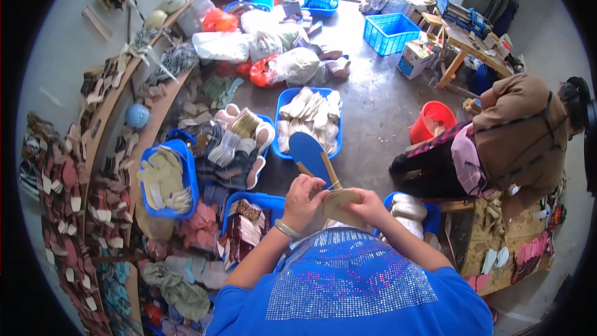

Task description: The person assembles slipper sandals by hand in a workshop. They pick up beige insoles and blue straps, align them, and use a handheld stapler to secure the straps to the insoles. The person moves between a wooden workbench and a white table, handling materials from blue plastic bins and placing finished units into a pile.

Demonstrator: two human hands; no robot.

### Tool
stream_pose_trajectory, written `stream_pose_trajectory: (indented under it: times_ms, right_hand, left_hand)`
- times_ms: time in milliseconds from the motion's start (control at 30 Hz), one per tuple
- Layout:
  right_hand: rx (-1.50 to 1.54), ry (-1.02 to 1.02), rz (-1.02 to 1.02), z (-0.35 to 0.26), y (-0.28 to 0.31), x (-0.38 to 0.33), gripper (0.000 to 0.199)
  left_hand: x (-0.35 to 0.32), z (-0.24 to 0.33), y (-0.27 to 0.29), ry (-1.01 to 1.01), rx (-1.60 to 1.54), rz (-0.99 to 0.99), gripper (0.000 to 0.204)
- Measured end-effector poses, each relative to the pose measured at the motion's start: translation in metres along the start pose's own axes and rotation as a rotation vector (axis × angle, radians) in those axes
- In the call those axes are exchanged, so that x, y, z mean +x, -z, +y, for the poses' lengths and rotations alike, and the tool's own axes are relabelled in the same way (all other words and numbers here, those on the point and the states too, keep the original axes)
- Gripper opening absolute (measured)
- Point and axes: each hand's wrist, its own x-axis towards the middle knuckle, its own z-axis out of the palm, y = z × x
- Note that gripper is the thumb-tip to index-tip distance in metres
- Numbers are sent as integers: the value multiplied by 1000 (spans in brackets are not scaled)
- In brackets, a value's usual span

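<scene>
In front of my chest I hold a sole-shaped piece, an insole by its look, with a blue face [307,150] and a tan strip along its edge. Its lower end meets a beige rounded piece [339,209]; how the two are joined I cannot tell. My right hand [371,208] is closed round the beige piece, thumb on top. My left hand [302,200], with a bracelet at the wrist, pinches near the tan strip where the blue and beige parts meet. Just beyond, a blue basin [341,143] holds a pile of cream sole-shaped pieces.
To the left stand blue basins [191,177] of fabric pieces and shelves [158,106] crowded with shoe parts. A co-worker in a brown top [519,127] bends at the right, beside a red bucket [429,126] and a wooden workbench [491,258]. Plastic bags [297,65] lie farther off.
</scene>
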Motion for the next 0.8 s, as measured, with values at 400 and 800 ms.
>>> stream_pose_trajectory:
  times_ms: [400,800]
  right_hand:
    - [-93,26,235,-33,125,38,29]
    - [262,33,463,-62,234,127,31]
  left_hand:
    - [151,0,-89,-20,-169,-361,9]
    - [330,-8,-179,-454,-184,-247,10]
